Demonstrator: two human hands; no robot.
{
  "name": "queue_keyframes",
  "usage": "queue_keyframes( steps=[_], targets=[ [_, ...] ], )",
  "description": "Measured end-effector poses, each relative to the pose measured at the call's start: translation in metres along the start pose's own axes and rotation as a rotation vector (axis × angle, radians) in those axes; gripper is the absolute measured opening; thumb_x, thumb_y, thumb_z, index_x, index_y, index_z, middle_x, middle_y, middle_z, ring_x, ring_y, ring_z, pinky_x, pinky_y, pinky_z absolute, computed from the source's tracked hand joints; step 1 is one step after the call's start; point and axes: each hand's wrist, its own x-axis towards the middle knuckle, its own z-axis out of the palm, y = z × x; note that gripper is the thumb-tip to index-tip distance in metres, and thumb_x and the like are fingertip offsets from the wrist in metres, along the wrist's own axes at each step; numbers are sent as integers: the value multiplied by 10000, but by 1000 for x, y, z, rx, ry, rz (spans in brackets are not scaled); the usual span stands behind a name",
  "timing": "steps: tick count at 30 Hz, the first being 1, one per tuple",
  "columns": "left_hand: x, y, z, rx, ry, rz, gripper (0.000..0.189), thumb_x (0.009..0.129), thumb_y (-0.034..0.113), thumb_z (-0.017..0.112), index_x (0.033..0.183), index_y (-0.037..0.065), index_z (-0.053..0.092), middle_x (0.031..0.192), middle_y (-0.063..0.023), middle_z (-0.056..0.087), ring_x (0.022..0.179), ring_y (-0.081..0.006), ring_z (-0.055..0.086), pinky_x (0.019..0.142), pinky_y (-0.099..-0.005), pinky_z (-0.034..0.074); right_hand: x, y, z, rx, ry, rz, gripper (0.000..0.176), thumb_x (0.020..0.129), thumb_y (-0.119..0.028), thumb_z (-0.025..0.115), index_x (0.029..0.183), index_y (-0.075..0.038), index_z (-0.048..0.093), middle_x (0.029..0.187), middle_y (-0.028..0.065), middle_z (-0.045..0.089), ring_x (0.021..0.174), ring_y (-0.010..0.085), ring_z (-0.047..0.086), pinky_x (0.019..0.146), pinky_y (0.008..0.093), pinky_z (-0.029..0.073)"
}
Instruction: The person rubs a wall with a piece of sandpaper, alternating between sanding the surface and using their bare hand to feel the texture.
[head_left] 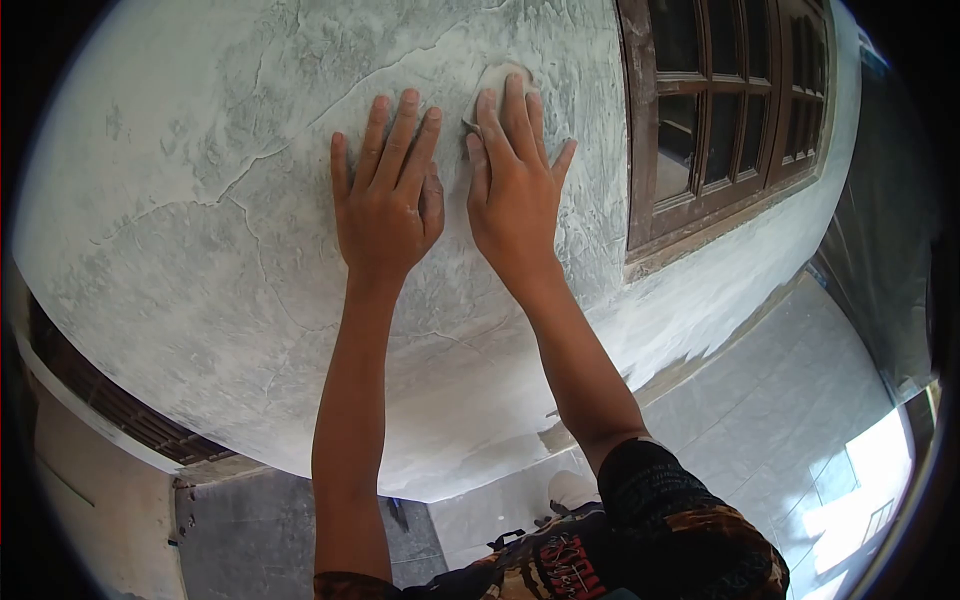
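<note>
A grey-white plastered wall point(230, 260) with thin cracks and rough patches fills most of the view. My left hand point(385, 205) lies against it with fingers spread, holding nothing. Just to its right, my right hand point(515, 195) presses a pale piece of sandpaper point(497, 76) to the plaster under its outstretched fingers. Only the edges of the sandpaper show around the fingertips; the rest is hidden. Pale dust marks the fingers of both hands.
A brown wooden window frame point(641, 160) with glass panes stands right of my right hand. Below lies a grey tiled floor point(745, 400), with bright light at the right. Dark sheeting point(880, 230) hangs at far right. A dark slatted opening point(130, 405) is at lower left.
</note>
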Motion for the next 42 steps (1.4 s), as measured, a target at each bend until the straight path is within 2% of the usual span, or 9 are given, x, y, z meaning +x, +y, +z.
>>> queue_keyframes(
  steps=[4, 8, 11, 18, 23, 28, 32, 38, 42],
  targets=[
    [-1, -1, 0, 9, -11, -2, 477, 932, 174, 535, 1404, 223, 591, 1535, 10, 486, 1467, -228, 377, 1203, -559, 189, 2, 4, -3, -8, 118, -51, 418, 1025, -215, 520, 1431, -119, 538, 1606, 131, 344, 1490, 376, 288, 1103, 756, 136],
    [1, -2, 1, 2, 11, 1, 487, 925, 179, 553, 1408, 231, 587, 1538, 13, 482, 1469, -227, 373, 1204, -560, 189, -45, 3, -7, -5, -122, -3, 404, 1010, -171, 528, 1404, -82, 548, 1575, 155, 377, 1470, 374, 322, 1083, 773, 160],
    [-1, 0, 0, 9, -7, 2, 493, 923, 182, 562, 1413, 232, 582, 1539, 12, 480, 1469, -227, 373, 1204, -561, 189, 27, 6, -4, 19, 137, -111, 400, 1001, -185, 553, 1391, -94, 559, 1572, 137, 389, 1469, 358, 334, 1090, 770, 149],
    [0, -2, 2, 14, 21, 17, 502, 920, 182, 567, 1419, 232, 576, 1535, 12, 485, 1466, -222, 378, 1207, -553, 191, -30, 19, -5, -37, -15, -77, 425, 989, -179, 564, 1409, -115, 551, 1579, 119, 387, 1471, 349, 334, 1086, 769, 162],
    [-1, -1, 0, 34, 1, 17, 497, 921, 187, 567, 1416, 232, 579, 1532, 11, 489, 1463, -219, 383, 1204, -546, 202, 25, 26, -2, 1, 164, -192, 438, 986, -180, 567, 1421, -131, 539, 1579, 109, 390, 1470, 344, 337, 1089, 759, 183],
    [-3, 3, 1, 32, 12, -13, 491, 920, 183, 563, 1408, 235, 587, 1529, 15, 494, 1458, -213, 390, 1205, -534, 206, -13, 34, -10, -49, 4, -211, 445, 976, -164, 584, 1418, -144, 540, 1588, 91, 379, 1468, 328, 342, 1084, 766, 182],
    [0, -3, 1, 45, 20, 15, 482, 922, 183, 561, 1400, 234, 594, 1527, 23, 497, 1455, -205, 396, 1204, -529, 213, 52, 30, -12, -30, 106, -326, 444, 1000, -195, 577, 1440, -183, 521, 1591, 55, 384, 1474, 313, 336, 1094, 746, 193],
    [-3, 0, -1, 64, 34, 28, 487, 927, 195, 572, 1413, 223, 579, 1509, 21, 518, 1447, -208, 408, 1195, -526, 241, -50, 67, -17, -50, -163, -299, 466, 938, -136, 622, 1400, -171, 564, 1590, 44, 382, 1472, 283, 343, 1077, 779, 165],
    [-4, -3, 6, -219, 100, 79, 548, 899, 167, 646, 1436, 208, 545, 1515, 29, 507, 1447, -186, 397, 1206, -489, 248, 43, 55, -20, -40, -2, -472, 492, 962, -180, 604, 1447, -180, 522, 1594, 68, 377, 1475, 330, 331, 1107, 710, 204]
  ],
)
